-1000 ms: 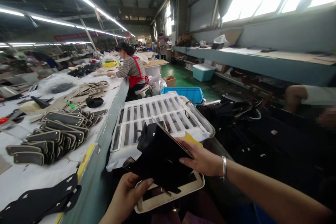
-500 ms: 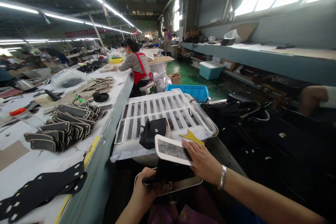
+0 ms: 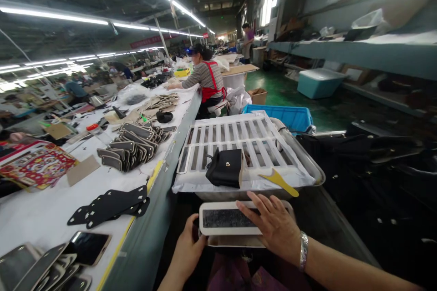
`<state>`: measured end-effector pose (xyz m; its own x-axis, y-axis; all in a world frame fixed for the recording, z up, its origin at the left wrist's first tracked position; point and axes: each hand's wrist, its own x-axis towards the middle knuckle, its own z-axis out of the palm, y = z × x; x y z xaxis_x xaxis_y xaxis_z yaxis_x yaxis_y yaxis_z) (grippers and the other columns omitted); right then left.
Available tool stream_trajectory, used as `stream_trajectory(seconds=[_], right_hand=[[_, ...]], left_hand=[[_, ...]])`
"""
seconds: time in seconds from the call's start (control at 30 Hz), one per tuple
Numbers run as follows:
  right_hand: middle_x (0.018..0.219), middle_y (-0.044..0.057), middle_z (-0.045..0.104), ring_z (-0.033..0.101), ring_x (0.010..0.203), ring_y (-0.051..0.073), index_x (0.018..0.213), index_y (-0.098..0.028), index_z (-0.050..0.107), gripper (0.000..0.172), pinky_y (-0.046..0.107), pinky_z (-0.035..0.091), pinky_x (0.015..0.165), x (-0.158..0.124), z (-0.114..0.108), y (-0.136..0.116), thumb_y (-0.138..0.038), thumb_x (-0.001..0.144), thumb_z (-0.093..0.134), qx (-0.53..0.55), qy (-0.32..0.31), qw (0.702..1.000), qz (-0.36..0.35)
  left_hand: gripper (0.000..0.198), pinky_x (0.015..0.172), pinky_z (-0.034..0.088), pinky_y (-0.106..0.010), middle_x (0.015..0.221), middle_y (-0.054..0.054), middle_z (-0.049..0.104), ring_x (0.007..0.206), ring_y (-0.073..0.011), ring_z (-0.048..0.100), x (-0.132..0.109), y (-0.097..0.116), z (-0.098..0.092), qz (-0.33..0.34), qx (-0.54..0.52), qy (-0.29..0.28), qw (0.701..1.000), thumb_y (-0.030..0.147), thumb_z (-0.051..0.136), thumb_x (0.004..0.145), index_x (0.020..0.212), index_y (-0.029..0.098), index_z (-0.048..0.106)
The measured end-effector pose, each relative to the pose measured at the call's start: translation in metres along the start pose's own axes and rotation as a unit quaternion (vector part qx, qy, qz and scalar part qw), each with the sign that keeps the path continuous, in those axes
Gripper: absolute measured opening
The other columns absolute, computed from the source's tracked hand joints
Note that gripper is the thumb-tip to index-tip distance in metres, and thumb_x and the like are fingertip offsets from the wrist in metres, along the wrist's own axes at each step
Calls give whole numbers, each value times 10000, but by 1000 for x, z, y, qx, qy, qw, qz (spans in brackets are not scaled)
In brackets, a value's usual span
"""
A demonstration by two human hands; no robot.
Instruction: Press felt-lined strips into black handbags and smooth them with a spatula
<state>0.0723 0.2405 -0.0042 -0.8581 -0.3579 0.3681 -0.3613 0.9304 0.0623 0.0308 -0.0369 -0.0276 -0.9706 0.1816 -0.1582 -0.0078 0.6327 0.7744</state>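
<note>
In front of my lap is a black bag body, mostly hidden, with a pale-edged rim showing. Over it lies a white-bordered panel with rounded corners and a dark middle. My left hand is closed round the left end of the bag, its thumb by the panel's corner. Across the right part of the panel, my right hand lies flat with fingers spread. A small black bag with a metal clasp and a yellow forked flat tool rest on the white slatted rack just beyond.
On the left table are piles of grey strap pieces, black cut pieces and a phone. A blue crate stands behind the rack. Dark material lies at right. A co-worker sits farther along the table.
The panel has come down from a tilted position to lie level over the bag. My right hand's fingers have spread out over it. The camera view has turned left.
</note>
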Motion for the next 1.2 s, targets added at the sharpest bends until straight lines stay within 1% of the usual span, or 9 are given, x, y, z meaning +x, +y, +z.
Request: stream_trajectory(seconds=[0.13,0.23,0.33,0.63,0.83,0.97,1.03,1.1,1.2], right_hand=[[1210,124,516,471,1013,293,1387,-335,313,920,457,283,921,-4,4,0,-548,593,726,-42,-9,998,-41],[1123,115,542,484,900,286,1377,-341,324,958,440,347,804,-4,3,0,-617,548,718,-79,-53,994,-51],[1004,78,551,475,772,252,1383,-388,275,868,379,358,636,-2,0,-1,-662,635,618,-89,-105,988,-69],[875,65,529,449,706,233,1298,-383,404,733,357,320,566,-4,4,-13,-604,633,616,-121,-147,978,-80],[860,91,541,462,702,254,1275,-365,458,799,376,314,575,7,12,-22,-455,533,741,-149,-196,967,-69],[887,99,558,474,711,259,1273,-368,460,793,379,314,577,14,12,-22,-489,538,732,-127,-217,965,-70],[876,101,561,476,708,258,1265,-354,470,747,377,310,575,17,13,-26,-473,570,716,-122,-220,965,-75],[858,99,560,480,708,256,1252,-341,484,675,372,306,575,20,15,-31,-440,617,689,-116,-220,966,-77],[882,96,558,488,727,257,1265,-339,457,666,366,310,588,21,16,-30,-474,648,668,-94,-222,968,-73]], left_hand=[[385,819,462,-314,969,-60,648,919,-210,615,-1,1,10,4,-42,-8,999,340,437,836,1184,177,452],[374,547,494,-272,752,-11,624,599,-180,620,-1,7,8,-35,-55,-13,998,330,394,855,1199,188,428],[386,359,420,-229,674,26,576,393,-131,514,-2,11,7,-66,-72,-18,995,334,377,863,1226,204,392],[398,327,423,-203,602,59,496,379,-119,501,0,11,2,-72,-80,-37,993,312,397,842,1220,188,394],[452,355,437,-202,616,74,432,402,-106,483,0,9,-2,-60,-99,-58,992,381,409,847,1262,205,376],[481,357,435,-205,610,83,387,399,-108,471,5,10,-6,-65,-94,-84,990,386,413,846,1298,230,356],[499,370,428,-206,605,79,405,405,-118,484,9,12,-10,-57,-50,-98,992,342,386,860,1342,242,310],[541,465,462,-226,623,52,487,488,-148,556,13,16,-13,-27,54,-108,992,250,381,856,1384,221,264],[601,668,491,-302,771,-64,641,720,-223,649,18,28,-13,34,280,-149,948,100,388,827,1408,158,247]])
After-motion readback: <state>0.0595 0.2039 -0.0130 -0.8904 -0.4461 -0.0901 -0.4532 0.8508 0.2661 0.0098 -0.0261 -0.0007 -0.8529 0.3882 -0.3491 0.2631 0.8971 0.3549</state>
